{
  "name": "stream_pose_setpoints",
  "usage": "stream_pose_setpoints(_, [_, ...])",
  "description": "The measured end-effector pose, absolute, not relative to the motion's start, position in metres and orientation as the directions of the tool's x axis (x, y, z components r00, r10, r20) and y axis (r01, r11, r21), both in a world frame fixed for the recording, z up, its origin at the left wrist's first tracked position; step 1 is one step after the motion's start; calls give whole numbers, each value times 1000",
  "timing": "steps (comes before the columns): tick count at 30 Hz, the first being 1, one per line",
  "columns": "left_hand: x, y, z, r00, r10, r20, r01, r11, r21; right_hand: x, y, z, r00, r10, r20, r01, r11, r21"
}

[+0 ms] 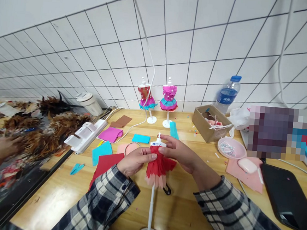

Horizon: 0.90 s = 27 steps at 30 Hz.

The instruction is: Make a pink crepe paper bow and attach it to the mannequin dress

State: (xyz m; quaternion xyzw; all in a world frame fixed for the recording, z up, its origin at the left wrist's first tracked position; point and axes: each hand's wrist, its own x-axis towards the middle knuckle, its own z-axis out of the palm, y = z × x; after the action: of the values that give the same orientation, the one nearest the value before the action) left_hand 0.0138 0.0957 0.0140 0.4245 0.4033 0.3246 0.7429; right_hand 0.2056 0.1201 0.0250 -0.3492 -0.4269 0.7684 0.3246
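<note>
A miniature white dress form (150, 214) stands upright in front of me on its round base. It wears a crinkled paper dress (153, 168), red above with a pale pink hem. My left hand (136, 159) is closed on the dress's left side, thumb pressed on the front at the waist. With my right hand (182, 152) I grip the upper right of the bodice; the thumb lies on the front and the index finger reaches behind the neck. Blue marks show along the neckline. Partly hidden behind the skirt is a black-handled tool (167, 189).
Two dressed miniature forms (169, 96) stand by the tiled wall. Red paper (107, 164) and blue paper (102, 152) lie left. A cardboard box (207, 131), pink dish (232, 148), bottle (228, 94) and phone (288, 193) are right. Another person's hand (4, 147) touches brown feathers (42, 138).
</note>
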Motion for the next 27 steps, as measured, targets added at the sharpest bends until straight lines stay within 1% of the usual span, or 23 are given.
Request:
stream_pose_setpoints(3, [13, 90, 9, 455, 820, -348, -131, 449, 884, 201, 121, 21, -501, 827, -255, -102, -349, -932])
stream_pose_setpoints(6, [12, 87, 7, 442, 817, -370, -116, 461, 880, 195, 120, 21, -524, 815, -246, -45, -315, -948])
stream_pose_setpoints(10, [7, 83, 7, 421, 830, -366, -84, 438, 895, 190, 120, 23, -489, 832, -260, 68, -261, -963])
stream_pose_setpoints(13, [5, 79, 6, 423, 833, -356, -43, 411, 911, 186, 122, 19, -471, 834, -286, 115, -264, -958])
stream_pose_setpoints(16, [0, 76, 1, 417, 839, -349, 24, 374, 927, 180, 127, 9, -486, 817, -312, 113, -295, -949])
stream_pose_setpoints(19, [-10, 76, -5, 376, 866, -329, 129, 303, 944, 170, 135, -6, -505, 799, -325, 116, -311, -943])
stream_pose_setpoints(22, [-29, 77, -6, 261, 928, -265, 284, 189, 940, 157, 142, -17, -527, 788, -318, 120, -301, -946])
stream_pose_setpoints(24, [-43, 76, -5, 144, 970, -194, 410, 120, 904, 150, 145, -23, -540, 780, -315, 145, -282, -948])
stream_pose_setpoints(27, [-64, 72, -4, -11, 998, -68, 610, 60, 790, 144, 149, -30, -536, 776, -332, 233, -243, -942])
